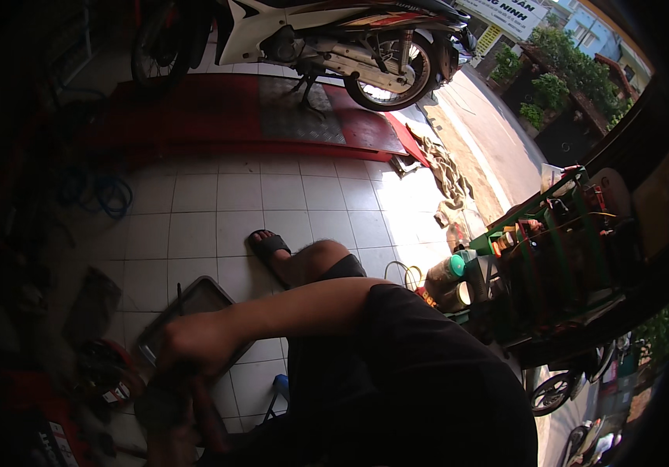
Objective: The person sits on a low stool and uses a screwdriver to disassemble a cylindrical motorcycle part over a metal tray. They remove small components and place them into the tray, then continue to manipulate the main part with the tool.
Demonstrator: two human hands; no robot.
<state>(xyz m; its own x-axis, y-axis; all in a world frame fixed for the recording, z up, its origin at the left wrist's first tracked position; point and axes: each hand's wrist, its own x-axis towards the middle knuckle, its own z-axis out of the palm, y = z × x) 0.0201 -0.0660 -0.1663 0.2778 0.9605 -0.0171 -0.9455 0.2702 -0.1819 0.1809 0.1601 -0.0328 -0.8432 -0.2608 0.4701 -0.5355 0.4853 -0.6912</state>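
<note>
My right hand [194, 340] reaches across from the right, its fingers curled into a fist above a grey rectangular tray [208, 292] on the floor. What it grips is lost in shadow and blur. A thin dark rod [179, 296] shows just beyond the knuckles; whether the hand holds it, I cannot tell. Below the fist is a dark reddish, handle-like shape [208, 416]. Something dim at the lower edge looks like my left hand [172, 442], close beneath the right one. Its fingers are hidden in the dark.
A motorbike [350, 54] stands on a red lift platform [217, 117] at the far side. To the right is a green rack [552, 257] full of tools and bottles. A crumpled cloth [451, 187] lies near the street edge. Blue hose [112, 194] coils at left.
</note>
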